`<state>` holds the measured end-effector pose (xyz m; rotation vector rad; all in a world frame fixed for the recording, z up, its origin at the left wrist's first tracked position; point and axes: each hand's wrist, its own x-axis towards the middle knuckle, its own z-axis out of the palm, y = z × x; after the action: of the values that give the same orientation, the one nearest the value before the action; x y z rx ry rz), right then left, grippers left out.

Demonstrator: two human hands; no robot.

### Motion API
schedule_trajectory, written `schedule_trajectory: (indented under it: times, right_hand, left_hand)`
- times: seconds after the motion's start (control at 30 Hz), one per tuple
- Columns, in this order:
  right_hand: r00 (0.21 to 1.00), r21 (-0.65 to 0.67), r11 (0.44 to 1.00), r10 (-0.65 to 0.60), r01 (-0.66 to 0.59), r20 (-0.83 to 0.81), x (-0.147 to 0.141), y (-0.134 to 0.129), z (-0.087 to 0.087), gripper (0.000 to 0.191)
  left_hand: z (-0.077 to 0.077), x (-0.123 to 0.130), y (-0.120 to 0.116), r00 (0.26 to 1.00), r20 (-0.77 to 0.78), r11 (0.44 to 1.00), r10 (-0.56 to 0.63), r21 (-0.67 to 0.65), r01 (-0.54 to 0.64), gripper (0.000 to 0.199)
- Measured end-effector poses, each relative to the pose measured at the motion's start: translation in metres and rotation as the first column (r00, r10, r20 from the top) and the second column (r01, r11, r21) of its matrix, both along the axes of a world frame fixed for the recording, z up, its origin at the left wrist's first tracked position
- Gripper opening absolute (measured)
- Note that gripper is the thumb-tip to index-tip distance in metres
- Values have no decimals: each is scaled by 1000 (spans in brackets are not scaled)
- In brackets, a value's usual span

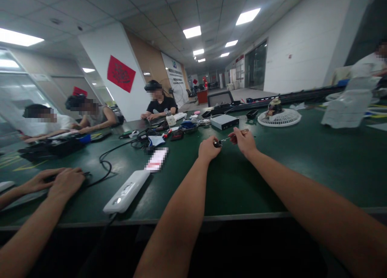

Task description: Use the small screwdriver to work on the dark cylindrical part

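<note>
Above the green table (242, 181), my left hand (209, 148) is closed round a small dark object (217, 143) with a shiny surface. My right hand (243, 140) is closed on a thin tool with a brownish handle (244, 131). The tool's thin metal part (225, 140) points left and reaches the dark object. Whether its tip touches or enters the object is too small to tell. Just beyond my hands lies a grey box (224, 121).
A white power strip (127, 192) and a phone (156, 160) lie left of my arms. Another person's hands (65, 183) work at the far left. Black cables (104, 161) and small parts lie beyond. A white fan grille (279, 117) stands back right.
</note>
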<state>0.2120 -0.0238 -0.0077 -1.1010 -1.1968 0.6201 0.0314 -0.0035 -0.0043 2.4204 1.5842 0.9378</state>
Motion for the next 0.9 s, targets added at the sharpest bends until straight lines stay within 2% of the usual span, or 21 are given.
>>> schedule_trajectory:
  times: [0.2,0.37,0.63,0.8,0.9]
  right_hand:
    - [996,-102,991,88,-87,10,-5,-1,-3,36]
    - [996,-148,987,73,-64,59,-4,-2,-1,35]
    - [989,-156,980,109,-124,-101,-4,2,-4,33]
    - [994,-244,964,108,-105,-2,-5,0,-4,32]
    - [991,-247,960,133,-129,-2,-7,-1,-3,32]
  left_hand:
    - [3,4,-5,998,-15,998,-60,18,60,30]
    - [5,5,-8,998,-40,998,-50,25,51,29]
    - [2,5,-5,998,-39,998,-57,-23,56,33]
    - [-2,4,-1,996,-61,997,-58,-45,55,32]
    - [-2,4,-1,996,-80,999,-32,-43,29,32]
